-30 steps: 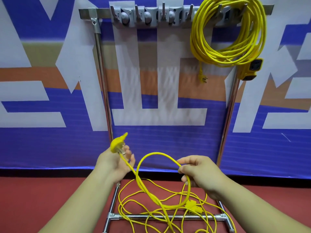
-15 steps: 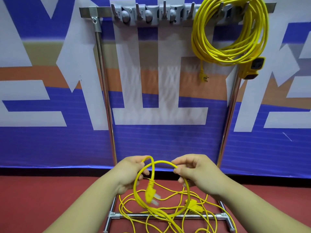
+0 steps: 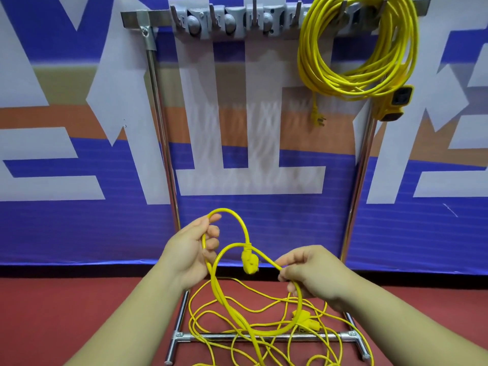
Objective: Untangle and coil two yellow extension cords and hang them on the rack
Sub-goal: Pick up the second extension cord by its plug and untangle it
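With left hand [image 3: 188,253] curled round loose cord [image 3: 217,283], right hand [image 3: 314,276] pinching it, holds a loop low between the posts of the rack [image 3: 161,128], plug [image 3: 249,262] dangling inside.

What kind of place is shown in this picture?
Probably a staged indoor demo or recording area, not a home: a large printed banner serves as backdrop, the floor is plain red, and a free-standing metal rack with grey hooks holds a coiled yellow cord.
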`<act>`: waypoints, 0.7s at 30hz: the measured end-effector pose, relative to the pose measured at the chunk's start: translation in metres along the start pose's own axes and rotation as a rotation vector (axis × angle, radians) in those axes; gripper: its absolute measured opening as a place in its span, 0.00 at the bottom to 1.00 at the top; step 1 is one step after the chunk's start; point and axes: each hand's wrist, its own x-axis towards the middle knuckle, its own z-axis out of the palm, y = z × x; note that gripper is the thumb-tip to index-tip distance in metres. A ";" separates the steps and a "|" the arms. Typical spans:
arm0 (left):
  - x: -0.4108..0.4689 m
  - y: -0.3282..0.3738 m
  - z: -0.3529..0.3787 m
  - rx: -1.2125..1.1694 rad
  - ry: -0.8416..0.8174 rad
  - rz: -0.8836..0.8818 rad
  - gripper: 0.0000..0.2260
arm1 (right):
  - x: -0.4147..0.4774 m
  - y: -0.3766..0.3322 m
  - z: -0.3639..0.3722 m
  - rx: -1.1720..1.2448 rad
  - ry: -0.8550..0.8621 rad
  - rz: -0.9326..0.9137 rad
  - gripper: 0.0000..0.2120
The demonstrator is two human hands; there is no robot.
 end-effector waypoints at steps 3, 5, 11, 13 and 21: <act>0.002 0.001 0.002 -0.128 0.054 -0.001 0.10 | -0.002 0.001 0.004 -0.092 -0.072 0.037 0.07; 0.003 0.003 0.000 -0.187 0.109 0.022 0.10 | -0.004 0.001 0.006 -0.147 -0.112 0.041 0.07; 0.013 -0.006 -0.008 -0.093 0.344 0.023 0.12 | -0.008 -0.004 0.007 -0.200 -0.191 -0.050 0.07; 0.011 -0.012 -0.010 0.139 0.354 -0.029 0.13 | -0.008 -0.005 0.006 -0.152 -0.166 -0.094 0.07; -0.006 -0.022 -0.003 0.629 -0.055 -0.243 0.20 | 0.000 -0.002 0.004 0.003 0.117 -0.217 0.06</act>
